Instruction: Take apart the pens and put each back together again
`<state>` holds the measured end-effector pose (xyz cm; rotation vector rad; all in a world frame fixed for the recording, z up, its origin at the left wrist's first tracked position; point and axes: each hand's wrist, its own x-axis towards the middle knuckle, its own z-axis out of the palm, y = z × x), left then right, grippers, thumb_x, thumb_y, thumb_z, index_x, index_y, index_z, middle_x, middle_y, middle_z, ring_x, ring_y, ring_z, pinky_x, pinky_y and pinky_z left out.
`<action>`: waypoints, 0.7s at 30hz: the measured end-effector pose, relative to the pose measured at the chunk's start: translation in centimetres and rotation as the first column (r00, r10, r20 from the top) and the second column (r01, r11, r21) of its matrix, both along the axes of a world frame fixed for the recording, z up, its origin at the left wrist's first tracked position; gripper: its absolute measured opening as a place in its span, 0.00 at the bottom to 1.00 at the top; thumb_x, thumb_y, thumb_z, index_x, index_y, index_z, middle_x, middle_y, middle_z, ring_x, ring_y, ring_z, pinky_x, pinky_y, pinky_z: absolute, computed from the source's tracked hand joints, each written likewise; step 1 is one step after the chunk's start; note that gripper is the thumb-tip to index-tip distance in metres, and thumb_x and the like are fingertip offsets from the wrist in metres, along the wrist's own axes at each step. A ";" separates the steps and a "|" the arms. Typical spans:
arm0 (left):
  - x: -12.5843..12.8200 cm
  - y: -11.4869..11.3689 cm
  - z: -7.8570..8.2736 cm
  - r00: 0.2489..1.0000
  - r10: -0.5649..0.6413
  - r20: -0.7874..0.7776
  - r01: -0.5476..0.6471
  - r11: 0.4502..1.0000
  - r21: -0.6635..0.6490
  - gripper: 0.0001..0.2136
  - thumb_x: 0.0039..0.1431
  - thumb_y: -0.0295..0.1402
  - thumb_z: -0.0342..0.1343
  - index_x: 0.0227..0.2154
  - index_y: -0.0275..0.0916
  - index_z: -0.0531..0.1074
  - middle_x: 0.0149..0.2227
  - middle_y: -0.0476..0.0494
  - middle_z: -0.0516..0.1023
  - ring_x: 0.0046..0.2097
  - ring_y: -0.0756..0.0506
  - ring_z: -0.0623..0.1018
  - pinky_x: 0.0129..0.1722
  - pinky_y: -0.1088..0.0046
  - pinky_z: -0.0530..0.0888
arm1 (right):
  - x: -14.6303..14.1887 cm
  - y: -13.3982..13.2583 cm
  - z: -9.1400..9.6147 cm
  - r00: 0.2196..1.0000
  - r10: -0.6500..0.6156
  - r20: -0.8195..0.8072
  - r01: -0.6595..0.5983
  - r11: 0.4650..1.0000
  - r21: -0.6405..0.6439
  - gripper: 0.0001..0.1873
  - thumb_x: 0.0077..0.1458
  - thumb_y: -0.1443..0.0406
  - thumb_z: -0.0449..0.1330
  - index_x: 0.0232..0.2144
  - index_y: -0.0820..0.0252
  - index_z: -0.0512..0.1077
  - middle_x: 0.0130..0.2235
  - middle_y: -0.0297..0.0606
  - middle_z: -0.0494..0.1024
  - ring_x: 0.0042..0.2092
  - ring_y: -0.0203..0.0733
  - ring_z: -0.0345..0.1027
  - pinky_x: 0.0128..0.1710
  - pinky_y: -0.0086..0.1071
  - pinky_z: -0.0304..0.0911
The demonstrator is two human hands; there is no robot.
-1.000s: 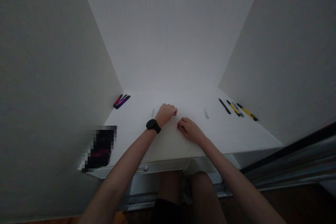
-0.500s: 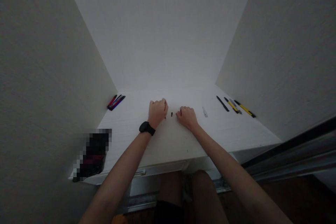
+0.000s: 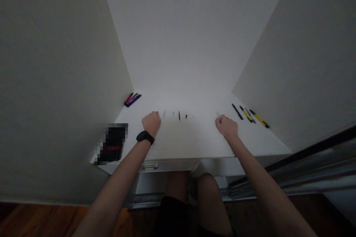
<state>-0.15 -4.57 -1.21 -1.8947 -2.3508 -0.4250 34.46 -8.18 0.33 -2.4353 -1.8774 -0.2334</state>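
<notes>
CHANGE: left hand [image 3: 151,123] and right hand [image 3: 227,126] now spread well apart, leaving dark rod [image 3: 179,115] and black piece [image 3: 186,116] between them on tabletop [image 3: 178,140] | LEFT: curled beside faint strip [image 3: 164,113], contents unclear | RIGHT: at clear piece [image 3: 218,114], grip unclear | WORK: rod, black piece lie separate

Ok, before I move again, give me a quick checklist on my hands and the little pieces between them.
1. Left hand empty: cannot tell; its fingers are curled, with a pale sliver just beside it.
2. Clear piece fully in view: not ok; the right hand covers part.
3. Right hand's grip on it firm: cannot tell.
4. Thin black piece uncovered: ok, between the hands.
5. Short black piece separate from it: ok, just to its right.
</notes>
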 end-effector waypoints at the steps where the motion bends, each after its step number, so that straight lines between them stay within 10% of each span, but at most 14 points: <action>1: 0.0 0.2 0.0 1.000 0.002 0.007 -0.002 1.000 -0.002 0.25 0.71 0.37 0.32 0.40 0.30 0.75 0.38 0.29 0.80 0.41 0.37 0.80 0.40 0.63 0.71 | -0.2 0.4 -0.1 1.000 0.021 0.012 -0.021 1.000 -0.006 0.22 0.67 0.59 0.45 0.48 0.69 0.71 0.41 0.57 0.80 0.45 0.54 0.76 0.42 0.39 0.63; 21: 0.0 0.6 1.0 0.996 0.020 0.091 -0.013 0.997 -0.072 0.23 0.71 0.38 0.36 0.39 0.33 0.75 0.40 0.30 0.80 0.43 0.38 0.80 0.41 0.64 0.70 | -0.8 1.8 0.1 0.988 0.142 -0.060 -0.134 0.983 0.124 0.25 0.68 0.54 0.42 0.43 0.66 0.71 0.37 0.52 0.79 0.42 0.51 0.73 0.44 0.39 0.58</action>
